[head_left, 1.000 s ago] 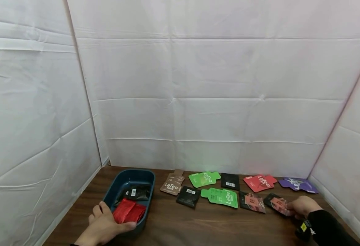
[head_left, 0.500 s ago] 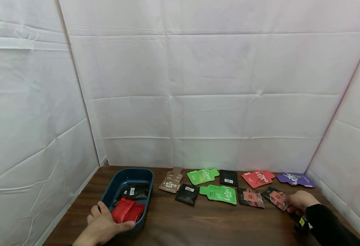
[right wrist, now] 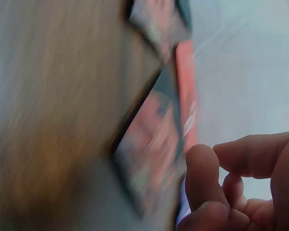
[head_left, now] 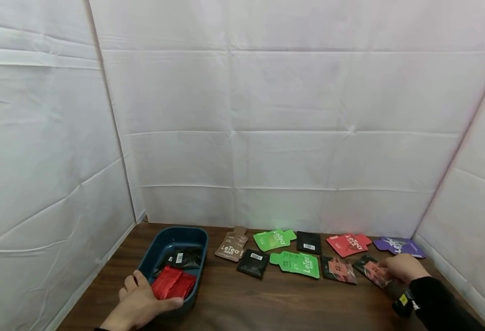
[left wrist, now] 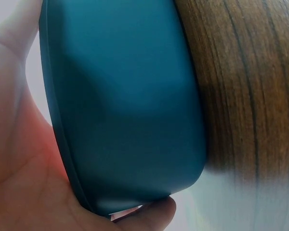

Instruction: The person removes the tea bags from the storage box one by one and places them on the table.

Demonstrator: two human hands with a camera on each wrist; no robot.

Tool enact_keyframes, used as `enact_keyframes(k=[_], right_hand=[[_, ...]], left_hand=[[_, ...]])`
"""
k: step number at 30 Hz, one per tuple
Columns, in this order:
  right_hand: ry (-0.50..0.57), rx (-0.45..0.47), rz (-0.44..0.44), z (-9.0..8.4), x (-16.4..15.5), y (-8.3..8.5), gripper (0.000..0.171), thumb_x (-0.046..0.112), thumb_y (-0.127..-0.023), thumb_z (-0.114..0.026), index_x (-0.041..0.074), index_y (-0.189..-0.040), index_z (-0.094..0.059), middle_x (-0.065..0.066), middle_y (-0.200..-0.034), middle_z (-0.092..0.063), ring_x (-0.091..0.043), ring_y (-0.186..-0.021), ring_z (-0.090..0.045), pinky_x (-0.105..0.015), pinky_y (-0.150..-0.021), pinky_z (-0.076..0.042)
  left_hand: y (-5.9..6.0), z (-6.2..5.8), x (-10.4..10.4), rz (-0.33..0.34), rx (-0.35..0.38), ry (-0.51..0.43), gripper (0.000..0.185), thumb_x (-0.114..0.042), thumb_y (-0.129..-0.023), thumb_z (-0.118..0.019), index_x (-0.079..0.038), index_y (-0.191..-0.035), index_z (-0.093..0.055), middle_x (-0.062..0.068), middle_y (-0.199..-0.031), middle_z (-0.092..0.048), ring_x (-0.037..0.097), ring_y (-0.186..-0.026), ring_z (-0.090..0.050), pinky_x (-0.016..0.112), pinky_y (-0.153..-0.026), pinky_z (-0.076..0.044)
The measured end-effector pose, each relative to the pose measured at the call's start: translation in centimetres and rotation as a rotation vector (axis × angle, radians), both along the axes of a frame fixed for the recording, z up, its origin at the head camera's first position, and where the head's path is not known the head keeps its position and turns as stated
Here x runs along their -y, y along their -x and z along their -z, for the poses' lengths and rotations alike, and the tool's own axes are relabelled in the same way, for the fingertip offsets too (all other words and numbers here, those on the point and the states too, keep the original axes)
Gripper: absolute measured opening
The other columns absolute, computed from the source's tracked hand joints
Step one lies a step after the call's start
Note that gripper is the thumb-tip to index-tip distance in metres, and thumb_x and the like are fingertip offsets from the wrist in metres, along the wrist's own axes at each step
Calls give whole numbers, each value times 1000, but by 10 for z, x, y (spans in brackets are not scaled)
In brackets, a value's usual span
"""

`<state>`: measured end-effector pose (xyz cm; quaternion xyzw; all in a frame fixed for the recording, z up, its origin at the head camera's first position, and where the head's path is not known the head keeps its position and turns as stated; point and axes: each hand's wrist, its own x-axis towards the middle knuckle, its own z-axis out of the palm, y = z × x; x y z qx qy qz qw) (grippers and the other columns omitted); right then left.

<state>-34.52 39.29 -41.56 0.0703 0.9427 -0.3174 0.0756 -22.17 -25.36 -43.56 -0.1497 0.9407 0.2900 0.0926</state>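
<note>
My left hand [head_left: 139,301] grips the near end of a dark blue plastic bin [head_left: 203,239], with its thumb on the near rim and its fingers at the left side. In the left wrist view the hand wraps the bin wall [left wrist: 130,110]. Red sachets [head_left: 172,282] and black packets [head_left: 184,258] lie inside. My right hand [head_left: 404,267] is just over a black-and-red packet [head_left: 373,270] lying on the table. Its fingers are loosely curled beside that packet in the right wrist view, with nothing between thumb and forefinger [right wrist: 202,166].
Two rough rows of packets lie on the wooden table [head_left: 288,303]: a brown one [head_left: 232,247], green ones [head_left: 296,263], black ones [head_left: 254,263], a red one [head_left: 347,244], a purple one [head_left: 397,246] and another black-and-red one [head_left: 337,270]. White sheets [head_left: 288,161] enclose the back and sides.
My right hand has let go of the right-hand black-and-red packet and risen slightly away from it. The packet stays flat on the table. My left hand keeps its hold on the bin.
</note>
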Motion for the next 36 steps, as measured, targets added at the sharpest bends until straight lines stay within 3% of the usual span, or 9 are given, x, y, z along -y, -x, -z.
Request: enact_keyframes(k=[4, 9, 12, 14, 17, 21, 27, 31, 36], right_hand=[[-105, -144, -141, -25, 46, 2, 33, 27, -99, -54, 1, -82, -66, -5, -71, -63, -20, -62, -56, -36, -57, -43], [-280, -539, -316, -65, 139, 3, 41, 27, -100, -58, -8, -122, -58, -25, -111, -64, -41, -96, -62, -55, -80, -50], [-413, -766, -433, -82, 203, 2, 63, 30, -98, -63, -8, -144, -42, -28, -146, -43, -44, -130, -44, -61, -103, -34], [-490, -870, -523, -89, 244, -1, 76, 33, -97, -65, -5, -152, -30, -23, -158, -26, -39, -143, -27, -58, -112, -22], [-579, -958, -636, -94, 300, -7, 88, 41, -96, -63, -1, -157, -16, -15, -164, -6, -29, -150, -5, -54, -116, -8], [-669, -1060, -714, -84, 361, -10, 95, 48, -95, -61, 0, -158, -10, -14, -165, 6, -28, -150, 4, -55, -116, -4], [-763, -1048, -756, -44, 423, -4, 100, 60, -96, -54, 3, -159, -1, -14, -165, 11, -28, -150, 6, -50, -118, -5], [-803, -903, -810, -22, 455, -3, 98, 63, -97, -49, 6, -160, -1, -11, -165, 8, -25, -150, 6, -40, -118, -4], [-796, -700, -871, -10, 483, -2, 94, 62, -95, -55, 10, -161, -14, -7, -166, -9, -20, -150, -8, -37, -118, -12]], left_hand=[[-2, 1, -1, 8, -5, -11, 160, -81, -51, -79, 30, -139, -4, 48, -128, -16, 64, -114, -23, 72, -97, -31], [-1, 0, -4, -24, -7, 1, 164, -83, -46, -80, 29, -140, -5, 47, -128, -18, 63, -115, -25, 71, -98, -32], [1, -1, -4, -51, 4, 15, 166, -84, -42, -80, 28, -141, -7, 47, -126, -20, 61, -114, -27, 70, -97, -35], [2, -2, -3, -54, 5, 26, 165, -84, -42, -80, 27, -141, -7, 47, -126, -21, 61, -113, -28, 69, -97, -35], [3, -3, -3, -51, -5, 35, 164, -83, -43, -80, 27, -141, -8, 47, -127, -21, 61, -114, -28, 69, -97, -35], [4, -4, -3, -52, -27, 30, 162, -83, -44, -80, 25, -141, -9, 45, -127, -22, 60, -112, -29, 69, -95, -37], [4, 1, -3, -38, -40, 16, 159, -81, -48, -81, 26, -141, -10, 45, -127, -23, 60, -110, -30, 68, -94, -38], [0, 2, -2, -26, -45, -8, 158, -79, -52, -81, 27, -142, -7, 47, -134, -17, 66, -118, -24, 72, -97, -31], [-4, 1, -2, -15, -56, -22, 154, -76, -57, -81, 27, -142, -5, 47, -137, -13, 69, -122, -18, 74, -98, -28]])
